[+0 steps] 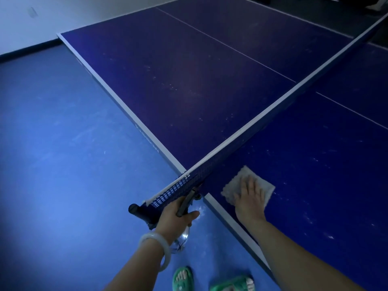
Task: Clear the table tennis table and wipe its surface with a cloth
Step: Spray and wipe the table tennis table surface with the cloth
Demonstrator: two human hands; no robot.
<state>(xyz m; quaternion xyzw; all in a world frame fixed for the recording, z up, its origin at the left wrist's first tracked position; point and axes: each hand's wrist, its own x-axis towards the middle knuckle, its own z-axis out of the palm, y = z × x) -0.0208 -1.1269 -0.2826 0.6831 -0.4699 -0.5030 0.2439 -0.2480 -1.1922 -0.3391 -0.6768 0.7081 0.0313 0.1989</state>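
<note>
Cloth [247, 186] under flat right hand [251, 197] on table [189, 80]

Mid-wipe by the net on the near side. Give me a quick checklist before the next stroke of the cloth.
1. Cloth flat on the table: ok.
2. Right hand pressing on the cloth with straight fingers: ok.
3. Left hand gripping a spray bottle off the table edge: ok.
4. Surface ahead free of objects: ok.
5. White specks remain on the surface: not ok.
6. Liquid left in the bottle: cannot tell.
</note>
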